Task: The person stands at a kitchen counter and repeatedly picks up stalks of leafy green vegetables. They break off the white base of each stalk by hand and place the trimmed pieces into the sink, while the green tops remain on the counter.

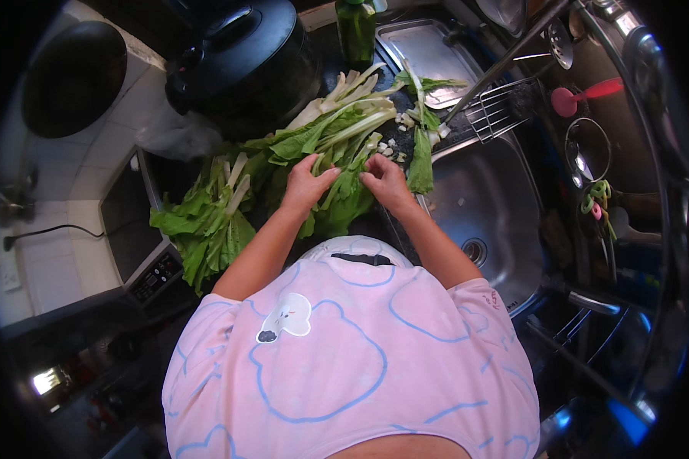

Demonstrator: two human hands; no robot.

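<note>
Leafy greens with pale stalks (367, 121) lie heaped on the dark counter in front of me. My left hand (312, 182) pinches a green stalk between thumb and fingers at the near side of the heap. Just right of it, my right hand (383, 177) has its thumb and fingers closed on the edge of a green leaf (347, 192). Small white cut stalk pieces (386, 148) sit beyond my right hand. Another bunch of greens (221, 215) lies to the left, its leaves hanging toward me. A single leaf (421, 163) droops by the sink's edge.
A stainless steel sink (482, 189) is on the right, with a wire rack (502, 109) at its far rim. Behind the greens stand a large black lidded pot (247, 63), a green bottle (356, 34) and a metal tray (430, 51). Utensils, including a pink ladle (564, 102), hang at right.
</note>
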